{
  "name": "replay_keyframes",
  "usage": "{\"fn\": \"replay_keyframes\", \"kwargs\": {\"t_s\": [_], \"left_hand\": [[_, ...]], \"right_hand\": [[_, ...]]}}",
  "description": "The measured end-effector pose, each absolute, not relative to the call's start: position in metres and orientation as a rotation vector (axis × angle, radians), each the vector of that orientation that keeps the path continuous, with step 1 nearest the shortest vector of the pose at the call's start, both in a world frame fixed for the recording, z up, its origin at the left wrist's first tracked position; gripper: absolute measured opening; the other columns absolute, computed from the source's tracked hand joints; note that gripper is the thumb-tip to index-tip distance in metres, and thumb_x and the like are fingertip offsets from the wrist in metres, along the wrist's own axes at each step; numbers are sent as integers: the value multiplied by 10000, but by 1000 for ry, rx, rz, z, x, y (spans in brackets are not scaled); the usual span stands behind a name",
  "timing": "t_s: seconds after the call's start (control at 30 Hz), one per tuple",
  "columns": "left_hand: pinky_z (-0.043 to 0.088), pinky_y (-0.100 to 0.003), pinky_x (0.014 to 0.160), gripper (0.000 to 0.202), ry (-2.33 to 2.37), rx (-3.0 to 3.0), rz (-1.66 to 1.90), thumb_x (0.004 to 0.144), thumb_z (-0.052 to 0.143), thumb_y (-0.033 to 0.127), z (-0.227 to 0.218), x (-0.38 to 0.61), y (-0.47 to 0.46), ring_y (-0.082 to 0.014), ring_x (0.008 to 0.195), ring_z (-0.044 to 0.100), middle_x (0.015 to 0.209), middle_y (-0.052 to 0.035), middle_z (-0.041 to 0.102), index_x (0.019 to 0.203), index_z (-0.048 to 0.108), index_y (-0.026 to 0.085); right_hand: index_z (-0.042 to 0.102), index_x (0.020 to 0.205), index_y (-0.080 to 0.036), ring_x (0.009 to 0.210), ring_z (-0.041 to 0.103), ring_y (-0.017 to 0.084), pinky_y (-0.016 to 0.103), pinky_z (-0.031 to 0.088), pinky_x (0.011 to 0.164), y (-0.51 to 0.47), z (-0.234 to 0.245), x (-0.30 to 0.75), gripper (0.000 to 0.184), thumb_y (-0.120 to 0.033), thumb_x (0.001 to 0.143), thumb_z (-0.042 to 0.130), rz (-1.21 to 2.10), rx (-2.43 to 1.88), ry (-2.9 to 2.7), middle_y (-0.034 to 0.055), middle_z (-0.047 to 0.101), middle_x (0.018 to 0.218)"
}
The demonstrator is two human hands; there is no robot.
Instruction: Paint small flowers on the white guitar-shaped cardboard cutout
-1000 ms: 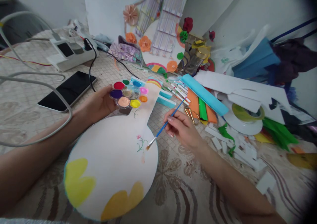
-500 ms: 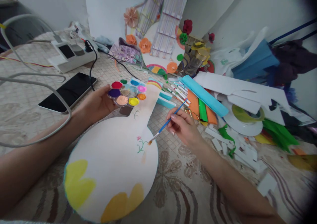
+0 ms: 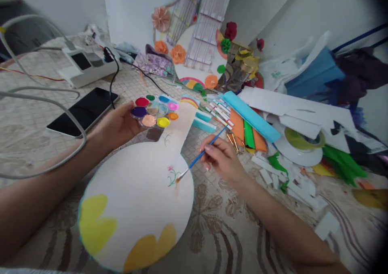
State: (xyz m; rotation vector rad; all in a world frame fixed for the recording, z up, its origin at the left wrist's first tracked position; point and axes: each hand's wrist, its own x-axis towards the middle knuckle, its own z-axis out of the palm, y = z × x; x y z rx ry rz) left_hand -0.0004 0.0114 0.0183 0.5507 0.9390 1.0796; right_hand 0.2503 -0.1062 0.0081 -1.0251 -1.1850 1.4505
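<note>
My left hand grips the near-left edge of a paint palette with round wells of red, purple, peach, yellow, pink, blue and other colours. Between the thumb and fingers of my right hand is a blue-handled paintbrush, slanting down to the left. Its bristles are at a small drawn green stem with a pink flower, beside a faint peach smear. The drawing is on a white guitar-shaped board lying on the table, with yellow and orange painted shapes near its lower edge. The palette hangs over the board's narrow neck.
A dark-screened tablet or phone, cables and a power strip lie at the left. Behind stands a decorated board with paper flowers. To the right are a blue paper roll, tape, and white scraps.
My right hand has shifted slightly left and down, bringing the brush tip from right of the flower drawing to its lower stem. The left hand and palette have barely moved.
</note>
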Motion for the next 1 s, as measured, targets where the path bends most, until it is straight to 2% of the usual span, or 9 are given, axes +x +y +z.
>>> {"fn": "replay_keyframes", "kwargs": {"t_s": [0.13,0.3,0.37,0.53,0.6,0.77,0.83,1.0], "left_hand": [[568,-330,852,324,938,543,1065,980,350,214,18,0,12,-165,830,707,886,-70,748,1084,637,107],[560,-349,886,310,950,529,1075,978,364,212,20,1,10,-165,811,707,860,-69,747,1044,646,100],[552,-361,907,302,942,533,1080,976,369,212,20,1,10,-169,825,708,862,-68,748,1029,648,108],[553,-369,902,297,944,551,1075,975,373,212,18,0,10,-180,836,712,867,-78,751,1005,650,109],[556,-363,895,299,947,550,1074,978,369,210,18,0,10,-173,825,712,866,-74,751,1008,648,105],[551,-360,904,330,956,546,1075,983,344,211,20,0,10,-175,844,710,874,-73,748,1120,623,98],[547,-372,914,337,955,550,1074,981,342,207,20,0,11,-183,865,710,884,-72,747,1157,611,106],[546,-383,915,340,950,575,1067,973,356,209,17,-1,12,-203,887,711,903,-94,748,1168,605,82]], "right_hand": [[635,844,-162,481,586,88,216,469,468,-113,12,244,176,-329,896,624,1623,-992,-1361,-11,642,643],[632,843,-188,504,569,84,216,472,497,-96,3,257,145,-324,890,622,1290,-1090,-1206,-30,626,646],[625,828,-194,493,552,84,215,462,485,-95,2,258,146,-330,883,627,1282,-1078,-1139,-35,617,627],[634,833,-168,466,569,80,205,459,457,-110,10,248,168,-325,891,627,1676,-973,-1307,-19,637,628],[640,840,-158,466,579,83,205,459,450,-110,10,249,167,-319,882,639,1739,-965,-1366,-9,648,640],[639,813,-172,457,554,75,196,439,444,-92,2,265,151,-314,861,650,1391,-1086,-1198,-31,629,604],[629,794,-177,450,538,71,192,430,438,-90,1,266,141,-304,848,656,1347,-1087,-1123,-40,618,584],[638,807,-167,431,550,73,195,445,423,-104,4,253,167,-325,862,646,1677,-997,-1224,-28,637,596]]}}
